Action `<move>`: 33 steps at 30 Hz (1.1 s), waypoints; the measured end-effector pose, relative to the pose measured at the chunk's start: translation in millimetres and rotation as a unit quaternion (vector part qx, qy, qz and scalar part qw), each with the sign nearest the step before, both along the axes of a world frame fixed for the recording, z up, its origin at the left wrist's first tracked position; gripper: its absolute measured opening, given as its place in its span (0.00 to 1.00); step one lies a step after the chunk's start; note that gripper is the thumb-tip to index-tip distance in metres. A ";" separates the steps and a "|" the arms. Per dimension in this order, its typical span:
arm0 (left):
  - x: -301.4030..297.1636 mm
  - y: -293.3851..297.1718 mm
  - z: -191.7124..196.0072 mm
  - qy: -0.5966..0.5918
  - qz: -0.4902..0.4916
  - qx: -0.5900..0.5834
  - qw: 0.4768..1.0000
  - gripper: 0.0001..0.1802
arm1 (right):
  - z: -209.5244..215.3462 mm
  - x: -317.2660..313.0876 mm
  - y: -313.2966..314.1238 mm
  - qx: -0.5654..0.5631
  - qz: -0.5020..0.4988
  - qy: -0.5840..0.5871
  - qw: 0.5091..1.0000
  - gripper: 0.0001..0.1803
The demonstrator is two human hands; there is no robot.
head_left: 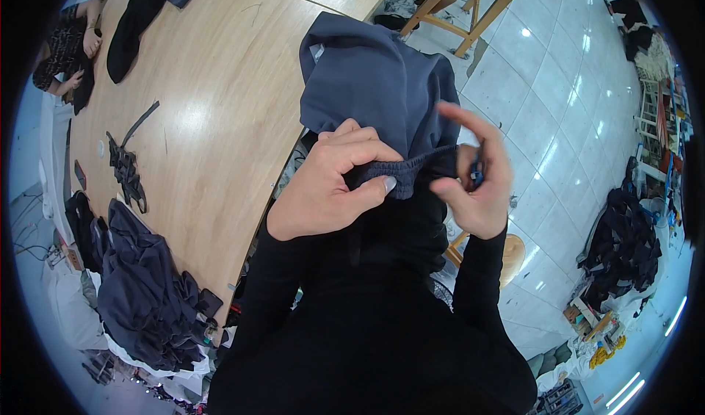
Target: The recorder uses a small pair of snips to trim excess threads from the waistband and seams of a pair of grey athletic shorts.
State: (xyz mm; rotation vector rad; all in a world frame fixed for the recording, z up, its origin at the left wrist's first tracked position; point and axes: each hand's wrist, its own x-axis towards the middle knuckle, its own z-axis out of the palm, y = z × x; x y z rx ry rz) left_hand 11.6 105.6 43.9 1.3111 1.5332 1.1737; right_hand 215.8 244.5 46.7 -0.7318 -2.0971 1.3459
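A dark grey garment (374,73) with a gathered elastic edge hangs in front of my body and spreads up over the table's edge. My left hand (323,183) pinches that elastic edge between thumb and fingers. Just to the right, beside the other end of the edge, is my right hand (485,180). Its thumb and index finger are spread apart, while a small blue and dark object (477,169) shows within the curled palm; its kind is mostly hidden. A small pale label (316,51) shows at the garment's upper left.
The wooden table (213,92) fills the left side. Dark garments (143,290) are heaped at its near left, by a phone (211,302). Black straps (126,169) lie mid-table. Another person (66,48) handles dark cloth at far left. Wooden stools (470,18) and a dark cloth pile (624,235) stand right.
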 end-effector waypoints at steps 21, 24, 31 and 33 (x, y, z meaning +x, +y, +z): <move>-20.4 -26.2 -50.4 -0.607 0.263 0.092 0.744 0.33 | -23.2 3.6 1.5 -0.048 -0.220 0.001 0.974 0.07; -21.0 -25.2 -45.6 -0.642 0.238 0.115 0.720 0.34 | -21.8 4.4 -14.0 -0.074 -0.189 0.005 0.979 0.07; -19.7 -22.4 -35.9 -0.591 0.157 0.130 0.780 0.42 | -20.8 -18.2 -37.1 -0.091 -0.010 0.026 0.995 0.16; -18.1 -21.9 -33.4 -0.575 0.147 0.134 0.794 0.44 | -17.4 -24.1 -39.1 -0.092 0.001 -0.011 0.996 0.19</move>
